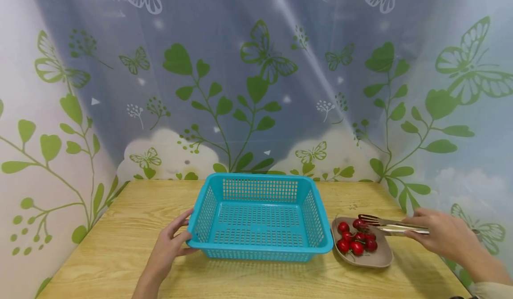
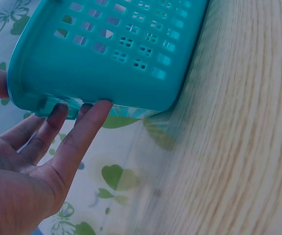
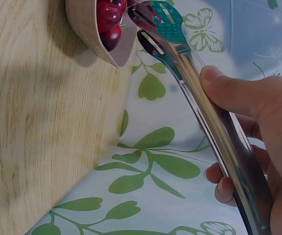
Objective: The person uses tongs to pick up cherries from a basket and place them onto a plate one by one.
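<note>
A turquoise plastic basket (image 1: 258,249) with a perforated floor and walls stands mid-table, holding nothing. My left hand (image 1: 170,241) is at its left end. In the left wrist view, the thumb lies at the basket's rim (image 2: 14,73) and the straighter fingers (image 2: 82,137) rest against the end wall below. My right hand (image 1: 445,232) grips metal tongs (image 3: 206,105) with slotted ends, thumb on one arm and fingers round the other side. The tongs' ends reach over the red cherries (image 1: 356,247), which lie on a beige dish (image 1: 382,256).
Right of the basket, the dish sits close to its corner. A light wood-grain table (image 1: 120,227) lies under everything. Curtains (image 1: 256,112) printed with leaves and butterflies hang behind it and along both sides.
</note>
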The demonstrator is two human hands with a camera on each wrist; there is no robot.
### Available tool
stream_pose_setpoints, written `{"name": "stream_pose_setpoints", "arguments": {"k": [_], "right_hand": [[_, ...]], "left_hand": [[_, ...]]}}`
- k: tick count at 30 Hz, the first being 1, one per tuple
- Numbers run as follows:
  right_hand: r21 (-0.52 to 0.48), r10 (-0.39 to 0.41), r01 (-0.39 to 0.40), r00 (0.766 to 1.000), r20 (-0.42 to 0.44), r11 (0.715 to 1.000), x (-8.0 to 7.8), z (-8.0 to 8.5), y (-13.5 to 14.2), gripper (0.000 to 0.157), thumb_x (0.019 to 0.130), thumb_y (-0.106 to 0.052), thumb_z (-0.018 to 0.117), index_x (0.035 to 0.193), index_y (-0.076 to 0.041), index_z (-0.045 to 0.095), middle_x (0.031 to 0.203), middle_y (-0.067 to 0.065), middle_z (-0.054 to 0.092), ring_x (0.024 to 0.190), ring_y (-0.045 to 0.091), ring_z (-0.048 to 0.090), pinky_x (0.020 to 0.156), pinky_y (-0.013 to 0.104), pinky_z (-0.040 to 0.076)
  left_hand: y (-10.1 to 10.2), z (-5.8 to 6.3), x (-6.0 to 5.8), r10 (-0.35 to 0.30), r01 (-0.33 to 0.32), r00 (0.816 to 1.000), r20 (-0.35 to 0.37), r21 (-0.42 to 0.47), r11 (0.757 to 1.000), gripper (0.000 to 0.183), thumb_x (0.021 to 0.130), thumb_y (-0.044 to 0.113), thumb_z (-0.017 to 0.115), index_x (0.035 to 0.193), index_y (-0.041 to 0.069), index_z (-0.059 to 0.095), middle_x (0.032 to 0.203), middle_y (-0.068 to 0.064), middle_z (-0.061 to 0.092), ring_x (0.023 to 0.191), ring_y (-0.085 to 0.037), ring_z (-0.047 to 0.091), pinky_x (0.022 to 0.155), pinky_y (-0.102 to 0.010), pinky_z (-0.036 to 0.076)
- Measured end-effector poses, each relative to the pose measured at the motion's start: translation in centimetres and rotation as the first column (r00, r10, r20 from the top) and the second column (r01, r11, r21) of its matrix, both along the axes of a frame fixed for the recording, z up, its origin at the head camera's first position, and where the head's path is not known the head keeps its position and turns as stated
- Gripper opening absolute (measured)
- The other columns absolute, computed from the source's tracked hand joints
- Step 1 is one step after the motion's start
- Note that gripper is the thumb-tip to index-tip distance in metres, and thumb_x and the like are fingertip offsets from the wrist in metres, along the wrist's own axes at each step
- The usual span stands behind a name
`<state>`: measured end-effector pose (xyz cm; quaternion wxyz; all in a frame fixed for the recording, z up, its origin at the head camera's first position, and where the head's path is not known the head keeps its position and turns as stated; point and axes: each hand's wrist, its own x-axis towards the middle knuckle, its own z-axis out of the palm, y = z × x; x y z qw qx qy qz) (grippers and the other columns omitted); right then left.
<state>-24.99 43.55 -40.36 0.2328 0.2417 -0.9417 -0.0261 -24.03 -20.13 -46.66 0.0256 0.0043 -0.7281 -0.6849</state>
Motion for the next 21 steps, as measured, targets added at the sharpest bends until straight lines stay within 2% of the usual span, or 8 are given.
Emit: {"name": "stream_pose_setpoints", "arguments": {"k": [9,21], "right_hand": [[0.040,-0.090,0.085,0.985,0.148,0.996,0.2,0.6,-0.2,0.020,0.080,-0.034,0.085,0.098,-0.025,0.081,0.079,-0.018,0.050,0.055,-0.005,0.030,0.045,0.018,0.025],[0.069,-0.131,0.120,0.976,0.173,0.990,0.1,1.4,-0.5,0.031,0.082,-0.039,0.083,0.106,-0.019,0.082,0.090,-0.007,0.064,0.059,-0.004,0.037,0.044,0.020,0.030]], "left_hand": [[0.0,0.0,0.0,-0.001,0.001,1.000,-0.001,0.003,1.000,0.064,0.096,0.000,0.050,0.158,0.017,0.043,0.146,-0.024,0.045,0.115,-0.034,0.069,0.081,-0.048,0.068],[0.0,0.1,0.0,0.001,-0.001,1.000,0.009,-0.003,1.000,0.065,0.096,0.001,0.050,0.158,0.018,0.043,0.146,-0.024,0.045,0.115,-0.034,0.069,0.081,-0.048,0.068]]}}
